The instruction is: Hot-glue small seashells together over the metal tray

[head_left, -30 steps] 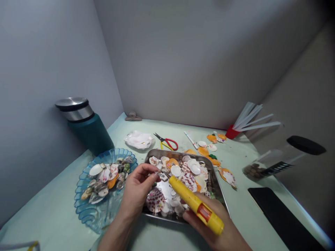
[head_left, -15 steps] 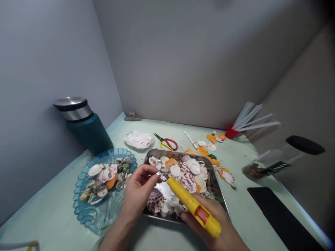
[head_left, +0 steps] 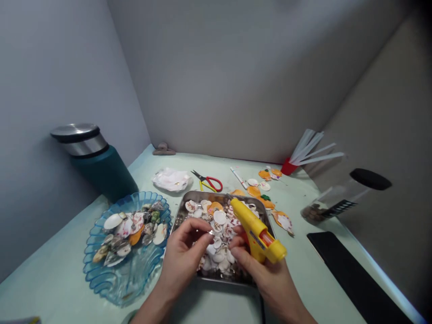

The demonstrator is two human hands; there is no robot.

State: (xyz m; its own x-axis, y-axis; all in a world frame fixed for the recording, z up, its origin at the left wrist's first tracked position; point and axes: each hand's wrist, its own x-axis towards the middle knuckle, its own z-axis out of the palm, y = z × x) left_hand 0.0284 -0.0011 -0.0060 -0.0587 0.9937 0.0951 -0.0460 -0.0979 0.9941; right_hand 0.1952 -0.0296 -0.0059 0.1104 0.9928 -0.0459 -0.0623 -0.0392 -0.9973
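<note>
My right hand point(head_left: 261, 265) grips a yellow hot glue gun point(head_left: 256, 227) by its handle, the nozzle pointing away over the metal tray point(head_left: 270, 220). The thumb and forefinger of my left hand point(head_left: 185, 247) are pinched on a tiny, shiny, whitish thing point(head_left: 211, 232), too small to name. Both hands are above the tray, which holds many loose seashells point(head_left: 219, 256), white, orange and purple-speckled. To the left, a blue scalloped glass plate point(head_left: 101, 283) bears more shells point(head_left: 135, 229).
Behind the tray lie red-and-yellow scissors point(head_left: 211, 183), a crumpled white bag point(head_left: 172, 179), a pen point(head_left: 238, 177) and orange shell pieces point(head_left: 265, 202). A green bottle point(head_left: 104, 171) stands left. On the right are a red cup of glue sticks point(head_left: 290, 166), a lidded jar point(head_left: 313, 213) and a black phone point(head_left: 351, 274).
The glue gun's nozzle has moved up and away from my left fingertips, and the gun is now turned so its handle shows. My left hand keeps its pinch. The view has shifted slightly.
</note>
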